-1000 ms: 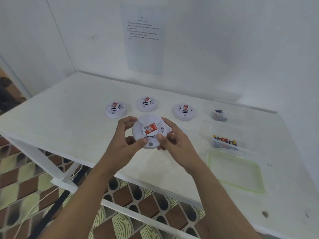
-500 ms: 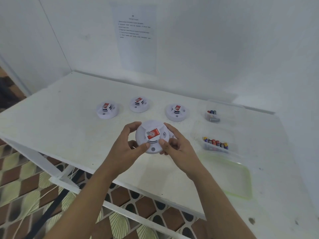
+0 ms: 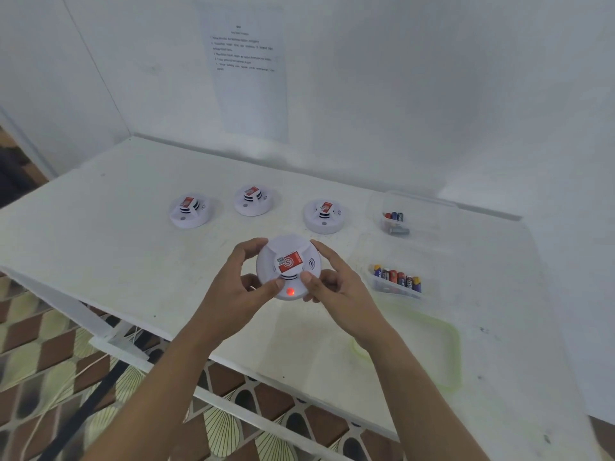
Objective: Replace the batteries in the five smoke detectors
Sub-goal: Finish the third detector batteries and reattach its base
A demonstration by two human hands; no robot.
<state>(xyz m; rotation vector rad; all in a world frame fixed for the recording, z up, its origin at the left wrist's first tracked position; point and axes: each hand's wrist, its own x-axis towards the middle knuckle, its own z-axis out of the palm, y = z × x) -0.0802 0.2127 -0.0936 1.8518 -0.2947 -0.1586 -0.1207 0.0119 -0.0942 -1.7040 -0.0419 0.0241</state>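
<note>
Both hands hold one round white smoke detector [image 3: 288, 263] with a red label above the middle of the white table [image 3: 100, 261]. My left hand [image 3: 236, 294] grips its left rim, thumb on the front face. My right hand [image 3: 336, 287] grips the right rim, thumb pressing near a small lamp that glows red. Three more white detectors sit in a row behind: a left detector [image 3: 190, 209], a middle detector [image 3: 253, 200] and a right detector [image 3: 325, 214].
A clear tub [image 3: 397, 282] holds several batteries to the right of my hands. A second clear tub [image 3: 396, 221] behind it holds a few more. A green-rimmed clear lid [image 3: 449, 354] lies near the front right. A printed sheet [image 3: 248, 71] hangs on the back wall.
The small lamp on the held detector's front has lit up red. My hands and the detector have stayed in nearly the same place over the table.
</note>
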